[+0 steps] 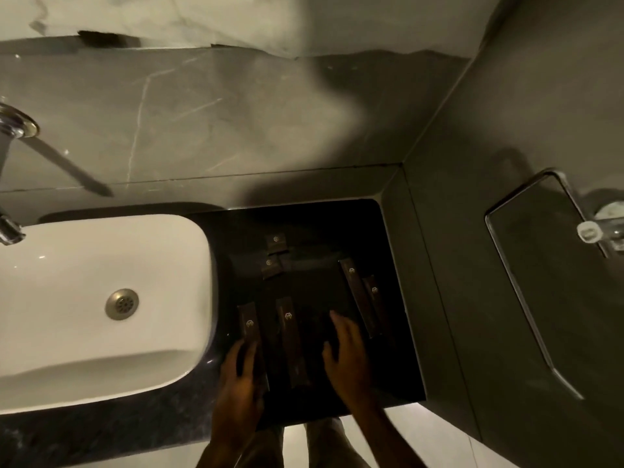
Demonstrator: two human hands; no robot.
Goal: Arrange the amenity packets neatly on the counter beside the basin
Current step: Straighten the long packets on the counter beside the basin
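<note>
There are six dark packets on the dark desk (398, 366). Four are long: one at the near left (249, 327), one next to it (291, 336), one at the far right (358, 293) and one just beside that (375, 297). Two are small and square: one far back (276, 241) and one a bit nearer (270, 266). There is one white basin (84, 265) with one round drain (121, 304). There are two hands, a left hand (241, 376) and a right hand (346, 352).
</note>
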